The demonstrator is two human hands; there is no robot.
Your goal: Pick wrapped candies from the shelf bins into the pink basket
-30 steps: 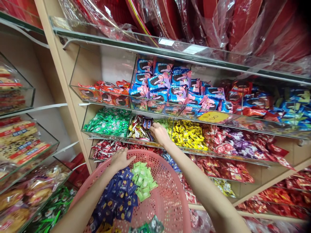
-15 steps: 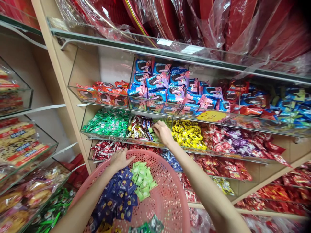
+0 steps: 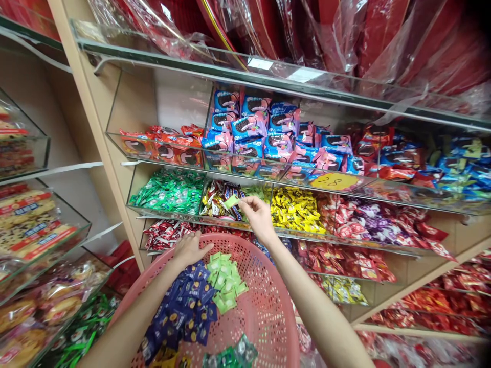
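My right hand [image 3: 258, 217] pinches a small light green wrapped candy [image 3: 231, 201] in front of the shelf bin that holds more green packets and brown-wrapped chocolate bars [image 3: 220, 199]. My left hand [image 3: 191, 249] grips the far rim of a round pink plastic basket [image 3: 264, 278], its thumb lying along the inside. In the basket lie a heap of light green candies [image 3: 226, 283], many dark blue packets [image 3: 186, 306], a few dark green ones [image 3: 232, 355] and some yellow ones [image 3: 164, 358], partly hidden by my left forearm.
Green-wrapped candies [image 3: 169, 191] fill the bin to the left, and yellow ones [image 3: 297, 210] the bin to the right. Above, a glass shelf holds blue and pink cookie packs [image 3: 249, 128] behind a yellow price tag [image 3: 333, 181]. A wooden upright [image 3: 92, 117] stands at left.
My right hand has come out slightly from among the packets, now with a light green candy showing at its fingertips. My left hand stays on the basket rim.
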